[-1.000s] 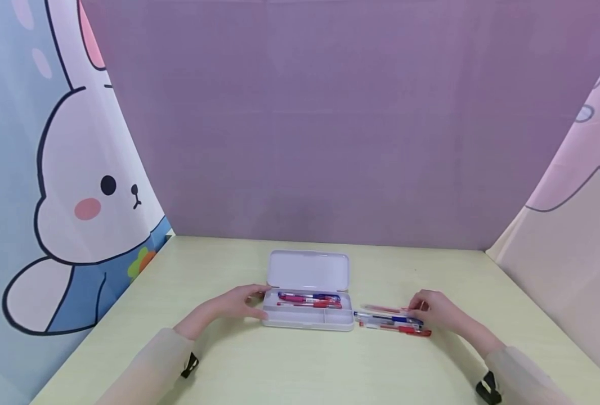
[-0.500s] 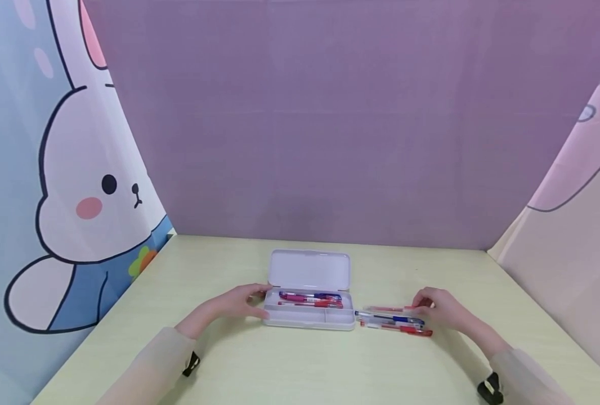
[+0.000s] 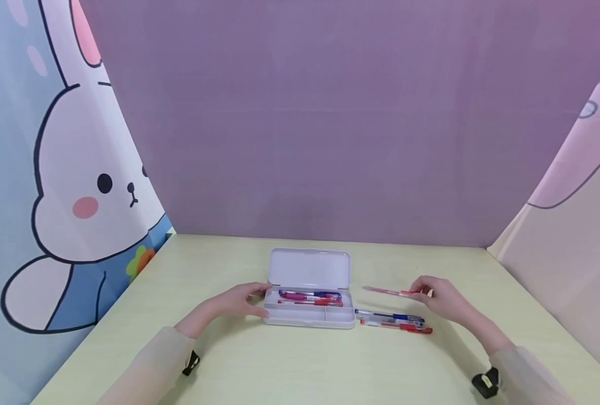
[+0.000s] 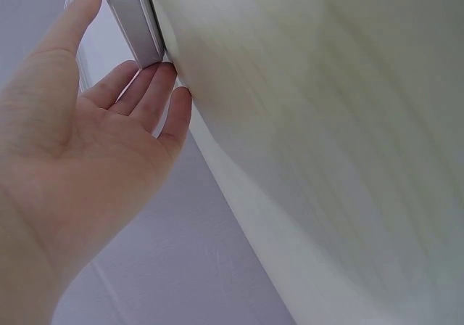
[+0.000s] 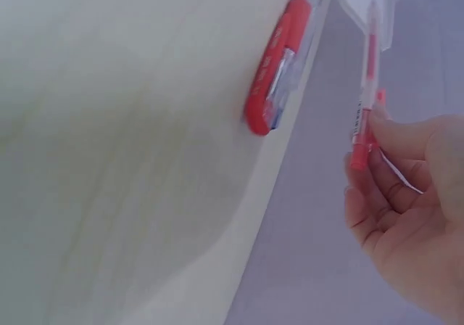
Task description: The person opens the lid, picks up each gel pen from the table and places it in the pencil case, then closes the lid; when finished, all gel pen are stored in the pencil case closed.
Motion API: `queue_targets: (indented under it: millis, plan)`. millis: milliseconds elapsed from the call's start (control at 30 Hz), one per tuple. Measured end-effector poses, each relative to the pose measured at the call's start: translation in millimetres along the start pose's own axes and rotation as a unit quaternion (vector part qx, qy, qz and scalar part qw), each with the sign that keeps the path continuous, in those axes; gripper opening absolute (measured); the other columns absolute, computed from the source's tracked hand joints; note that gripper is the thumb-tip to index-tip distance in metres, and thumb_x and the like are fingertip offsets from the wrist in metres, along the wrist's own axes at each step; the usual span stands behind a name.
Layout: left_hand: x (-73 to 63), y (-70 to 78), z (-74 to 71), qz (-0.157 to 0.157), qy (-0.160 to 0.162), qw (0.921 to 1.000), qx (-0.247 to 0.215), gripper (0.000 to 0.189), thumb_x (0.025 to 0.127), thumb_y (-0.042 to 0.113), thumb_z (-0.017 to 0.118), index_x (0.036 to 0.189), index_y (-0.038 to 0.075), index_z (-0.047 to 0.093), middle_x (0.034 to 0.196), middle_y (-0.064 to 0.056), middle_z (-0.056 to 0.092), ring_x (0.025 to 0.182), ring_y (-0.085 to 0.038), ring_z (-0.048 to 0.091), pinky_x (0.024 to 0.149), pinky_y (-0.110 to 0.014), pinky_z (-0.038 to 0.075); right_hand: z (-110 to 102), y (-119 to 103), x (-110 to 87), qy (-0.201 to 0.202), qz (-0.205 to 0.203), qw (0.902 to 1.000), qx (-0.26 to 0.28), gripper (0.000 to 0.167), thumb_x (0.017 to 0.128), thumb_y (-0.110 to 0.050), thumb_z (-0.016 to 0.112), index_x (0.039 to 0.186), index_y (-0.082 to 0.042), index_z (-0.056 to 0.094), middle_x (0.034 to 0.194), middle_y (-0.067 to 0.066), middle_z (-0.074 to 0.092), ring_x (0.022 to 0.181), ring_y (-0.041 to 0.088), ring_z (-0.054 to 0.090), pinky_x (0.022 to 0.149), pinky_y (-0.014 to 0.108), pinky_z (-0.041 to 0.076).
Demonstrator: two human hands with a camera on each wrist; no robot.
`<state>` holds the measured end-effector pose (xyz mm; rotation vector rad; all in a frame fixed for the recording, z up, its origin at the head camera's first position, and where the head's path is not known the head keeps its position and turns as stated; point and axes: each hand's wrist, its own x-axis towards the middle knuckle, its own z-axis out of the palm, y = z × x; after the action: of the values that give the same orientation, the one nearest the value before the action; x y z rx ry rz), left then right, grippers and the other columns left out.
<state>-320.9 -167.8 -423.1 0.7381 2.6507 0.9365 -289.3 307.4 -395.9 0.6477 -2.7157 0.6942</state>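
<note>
Here, the right hand point(image 3: 439, 299) pinches a pen point(image 5: 369, 78) by its right end, long axis pointing left toward the case point(image 3: 295, 315), whose left end the left hand point(image 3: 234, 302) grips.

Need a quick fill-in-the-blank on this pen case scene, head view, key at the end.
1. The right hand pinches a slim clear plastic pen with ____ parts.
2. The left hand grips the pale rectangular plastic case at its ____ end.
3. The case's hinged lid is ____.
4. A clear-and-blue plastic pen lies to the ____ of the case.

Missing words: red; left; open; right.
</note>
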Motion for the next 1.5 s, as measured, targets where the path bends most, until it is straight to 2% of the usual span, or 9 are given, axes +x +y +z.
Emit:
queue_targets:
  millis: [100,233,833,1133,1500]
  plan:
    - [0.3,-0.6,-0.2,-0.005,-0.002,1.0,-0.002,0.076,0.078,0.037,0.074,0.141,0.009,0.042,0.14,-0.018,0.046,0.128,-0.036,0.043,0.107,-0.054,0.033,0,-5,1.9,-0.001,0.01,0.9998,0.019,0.007,0.083,-0.007,0.07,0.084,-0.012,0.065,0.075,-0.005,0.06,0.066,0.003,0.048,0.053,0.02,0.042]
    - [1.3,-1.4,-0.5,-0.012,-0.002,0.9999,-0.007,0.076,0.078,0.037,0.075,0.141,0.01,0.042,0.14,-0.017,0.045,0.129,-0.035,0.042,0.108,-0.054,0.032,2,-10,4.5,0.005,0.002,0.9993,0.036,0.007,0.083,-0.008,0.069,0.086,-0.013,0.065,0.078,-0.005,0.061,0.066,0.003,0.048,0.051,0.02,0.041]
    - [3.9,-2.2,-1.7,-0.012,-0.006,0.9999,-0.01,0.075,0.079,0.037,0.074,0.141,0.009,0.042,0.141,-0.016,0.045,0.128,-0.033,0.044,0.107,-0.052,0.034,23,-30,27.8,0.019,-0.037,0.9969,0.066,0.013,0.082,-0.003,0.07,0.092,-0.011,0.068,0.085,-0.002,0.066,0.07,0.003,0.052,0.06,0.022,0.049]
    - [1.4,2.2,-4.1,-0.017,-0.011,0.9997,-0.016,0.075,0.079,0.036,0.074,0.141,0.008,0.042,0.141,-0.016,0.045,0.128,-0.034,0.043,0.105,-0.053,0.037,32,-45,39.6,0.006,-0.061,0.995,0.078,0.008,0.084,-0.012,0.069,0.092,-0.012,0.069,0.083,0.0,0.066,0.072,0.003,0.054,0.063,0.022,0.05]
    - [-1.6,2.7,-3.8,-0.011,-0.008,0.9998,-0.013,0.075,0.079,0.037,0.074,0.141,0.008,0.042,0.139,-0.017,0.046,0.126,-0.034,0.045,0.104,-0.053,0.038,44,-70,51.0,-0.015,-0.081,0.9918,0.098,0.006,0.084,-0.008,0.068,0.088,-0.012,0.067,0.082,-0.006,0.064,0.072,0.004,0.052,0.063,0.023,0.05]
